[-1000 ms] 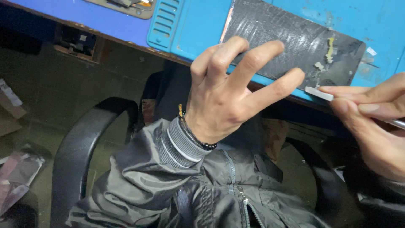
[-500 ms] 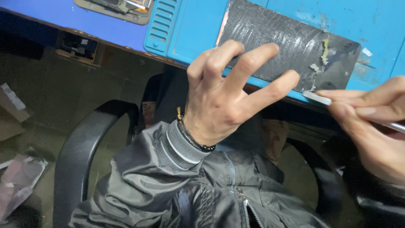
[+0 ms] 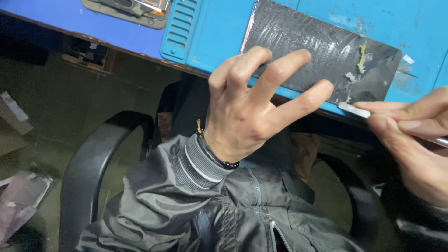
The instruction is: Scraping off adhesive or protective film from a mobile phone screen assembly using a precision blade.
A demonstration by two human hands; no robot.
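A dark flat panel (image 3: 322, 56), scratched and smeared with bits of yellowish glue, lies on a light blue work mat (image 3: 219, 32) at the bench's near edge. My left hand (image 3: 252, 107) rests on the panel's near edge, fingers spread and pressing down on it. My right hand (image 3: 410, 140) pinches a thin metal scraper (image 3: 354, 110), whose flat tip touches the panel's lower right corner.
A second device in a tan frame (image 3: 126, 7) lies at the bench's back left on the dark blue top (image 3: 56, 16). Below the bench are a black chair armrest (image 3: 93, 163), my grey jacket (image 3: 210, 210), and scraps on the floor (image 3: 18, 200).
The view has shifted slightly down and left. My left hand stays pressed on the panel; the scraper tip has stayed at the panel's lower right corner.
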